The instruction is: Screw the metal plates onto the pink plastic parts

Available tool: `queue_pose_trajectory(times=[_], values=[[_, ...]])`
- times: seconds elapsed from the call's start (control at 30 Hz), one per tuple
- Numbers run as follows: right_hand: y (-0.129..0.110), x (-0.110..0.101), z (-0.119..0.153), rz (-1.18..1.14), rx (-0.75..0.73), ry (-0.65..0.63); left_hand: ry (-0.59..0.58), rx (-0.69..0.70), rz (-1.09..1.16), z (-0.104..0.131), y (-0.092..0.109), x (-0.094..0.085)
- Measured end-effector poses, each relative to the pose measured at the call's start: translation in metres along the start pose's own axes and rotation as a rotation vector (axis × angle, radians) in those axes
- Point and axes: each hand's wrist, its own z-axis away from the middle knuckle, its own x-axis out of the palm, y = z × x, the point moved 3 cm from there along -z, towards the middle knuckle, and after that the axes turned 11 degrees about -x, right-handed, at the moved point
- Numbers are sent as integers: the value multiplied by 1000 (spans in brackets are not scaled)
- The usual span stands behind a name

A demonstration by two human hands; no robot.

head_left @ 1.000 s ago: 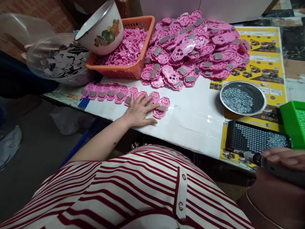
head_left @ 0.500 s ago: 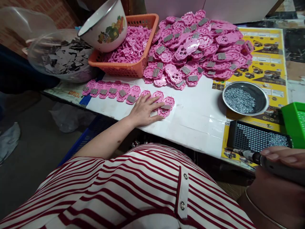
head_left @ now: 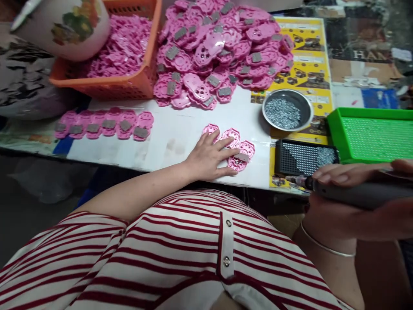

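Observation:
My left hand [head_left: 209, 157] lies flat with fingers spread over three pink plastic shells, partly covering them. The rightmost pink shell [head_left: 247, 148] has a grey plate across it, by my fingertips. My right hand [head_left: 342, 206] is wrapped round a grey electric screwdriver [head_left: 358, 189], whose tip points left beside a black screw tray [head_left: 297, 158] full of small holes. Loose screws lie at that tray's right end. To the left, a row of pink shells with grey plates [head_left: 125, 125] sits apart from my left hand.
A big heap of pink shells [head_left: 209, 45] lies at the back, beside an orange basket [head_left: 106, 88] of small pink parts with an enamel pot [head_left: 74, 30] tilted on it. A metal bowl of screws [head_left: 287, 110] and a green tray [head_left: 338, 133] stand right.
My left hand has slid three shells to the right, opening a gap from the row. The view has turned rightward. My right hand still holds the screwdriver near the black tray.

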Motion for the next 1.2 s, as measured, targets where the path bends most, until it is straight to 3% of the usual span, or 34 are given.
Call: queue_pose_trajectory(times=[0.1,0.23,0.43,0.67,0.87,1.07,1.2], values=[[-1,2,-1,-192,-129,-110,-29,33,0,-7,22,4],[-5,-3,0,-210,-107,-107,-20,46,-29,-7,37,3],[-10,-6,0,-216,-31,-87,14,34,20,-16,42,-11],[-8,-7,1,-177,-1,-118,-153,100,59,-46,60,-19],[-5,-4,2,-278,-44,-91,-212,52,85,-60,60,-17],[-3,-5,1,-228,-7,-94,-268,75,63,-71,56,-13],[-3,-6,0,-211,-20,-82,-280,94,95,-72,49,-20]])
